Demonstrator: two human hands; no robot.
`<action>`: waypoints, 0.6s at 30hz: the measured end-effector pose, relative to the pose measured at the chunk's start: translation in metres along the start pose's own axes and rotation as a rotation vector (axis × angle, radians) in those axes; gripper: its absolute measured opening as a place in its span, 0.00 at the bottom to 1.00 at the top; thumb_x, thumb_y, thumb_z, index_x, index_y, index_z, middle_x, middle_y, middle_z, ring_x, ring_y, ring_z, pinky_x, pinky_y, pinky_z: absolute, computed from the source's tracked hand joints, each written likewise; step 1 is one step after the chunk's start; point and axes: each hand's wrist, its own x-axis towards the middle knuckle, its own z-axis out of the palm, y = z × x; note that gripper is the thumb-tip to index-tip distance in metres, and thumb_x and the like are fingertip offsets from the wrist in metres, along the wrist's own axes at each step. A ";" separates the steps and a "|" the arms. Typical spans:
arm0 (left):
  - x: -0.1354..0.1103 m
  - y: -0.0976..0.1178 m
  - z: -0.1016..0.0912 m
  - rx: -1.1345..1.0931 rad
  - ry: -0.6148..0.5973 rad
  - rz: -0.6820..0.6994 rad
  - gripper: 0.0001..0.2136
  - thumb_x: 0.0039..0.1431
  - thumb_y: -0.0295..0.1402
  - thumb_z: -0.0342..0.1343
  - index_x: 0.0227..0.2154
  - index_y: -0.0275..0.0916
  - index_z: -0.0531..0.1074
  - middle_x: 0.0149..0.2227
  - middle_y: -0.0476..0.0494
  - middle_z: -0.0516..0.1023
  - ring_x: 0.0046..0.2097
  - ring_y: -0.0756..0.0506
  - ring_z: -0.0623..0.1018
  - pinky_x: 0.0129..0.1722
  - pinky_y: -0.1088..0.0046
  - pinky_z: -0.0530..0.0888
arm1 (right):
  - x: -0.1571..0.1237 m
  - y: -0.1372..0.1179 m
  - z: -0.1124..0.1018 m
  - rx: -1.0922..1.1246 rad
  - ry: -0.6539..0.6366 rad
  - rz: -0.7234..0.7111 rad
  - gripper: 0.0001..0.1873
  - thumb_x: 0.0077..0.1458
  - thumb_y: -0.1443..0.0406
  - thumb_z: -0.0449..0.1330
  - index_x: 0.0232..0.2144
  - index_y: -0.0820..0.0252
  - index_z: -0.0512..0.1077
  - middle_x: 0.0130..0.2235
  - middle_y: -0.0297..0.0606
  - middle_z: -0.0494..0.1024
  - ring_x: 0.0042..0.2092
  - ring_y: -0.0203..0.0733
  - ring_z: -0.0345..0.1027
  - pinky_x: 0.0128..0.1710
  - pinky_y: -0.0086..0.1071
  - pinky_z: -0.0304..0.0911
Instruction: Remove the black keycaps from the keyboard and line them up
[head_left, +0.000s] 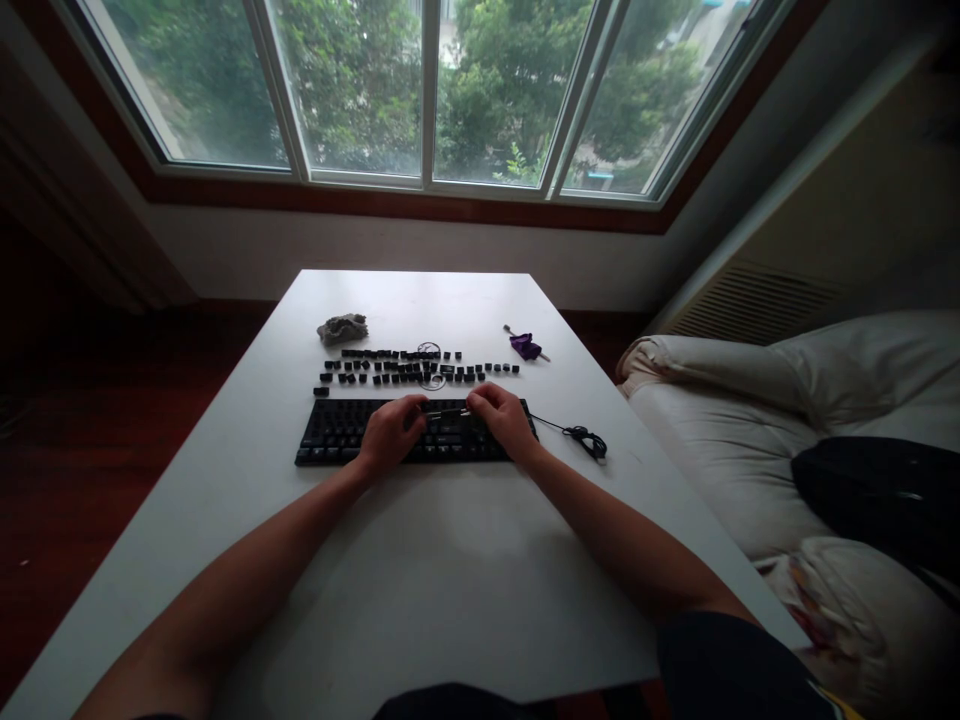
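Note:
A black computer keyboard (337, 437) lies on the white table, with many keys in place on its left part. Over its middle, my left hand (394, 430) and my right hand (504, 420) face each other with fingers pinched. Between the fingertips spans a thin dark piece with bright metallic bits (446, 413); its kind is too small to make out. Both hands appear to grip its ends. Behind the keyboard, several loose black keycaps (405, 377) stand in rough rows. A single wider keycap (321, 391) sits near the keyboard's back left corner.
A crumpled grey cloth (343, 328) lies back left on the table (420, 570). Back right is a purple cloth (525, 346) with a thin stick or brush (508, 330). A coiled black cable (587, 440) lies right of the keyboard. A pale sofa (697, 430) stands beyond the right edge.

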 end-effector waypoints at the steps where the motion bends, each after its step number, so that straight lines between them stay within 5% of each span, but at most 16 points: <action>1: 0.000 0.000 0.001 0.016 0.001 0.012 0.13 0.63 0.34 0.54 0.49 0.44 0.72 0.36 0.49 0.79 0.38 0.46 0.77 0.42 0.69 0.72 | -0.001 0.000 0.001 -0.087 0.000 -0.039 0.13 0.58 0.54 0.59 0.32 0.57 0.73 0.31 0.35 0.75 0.33 0.40 0.68 0.37 0.33 0.66; 6: -0.002 -0.002 0.003 0.080 -0.029 0.104 0.13 0.64 0.34 0.53 0.50 0.43 0.72 0.39 0.46 0.80 0.42 0.44 0.78 0.46 0.66 0.72 | -0.011 -0.003 0.013 -0.274 -0.085 -0.225 0.07 0.59 0.59 0.60 0.36 0.56 0.75 0.35 0.37 0.77 0.38 0.43 0.70 0.41 0.36 0.65; 18: -0.006 0.002 0.005 0.252 -0.051 0.282 0.15 0.69 0.39 0.47 0.51 0.41 0.73 0.37 0.41 0.80 0.41 0.42 0.77 0.45 0.63 0.69 | -0.016 -0.006 0.029 -0.300 -0.057 -0.242 0.08 0.59 0.57 0.63 0.34 0.55 0.76 0.35 0.37 0.76 0.38 0.43 0.71 0.40 0.36 0.64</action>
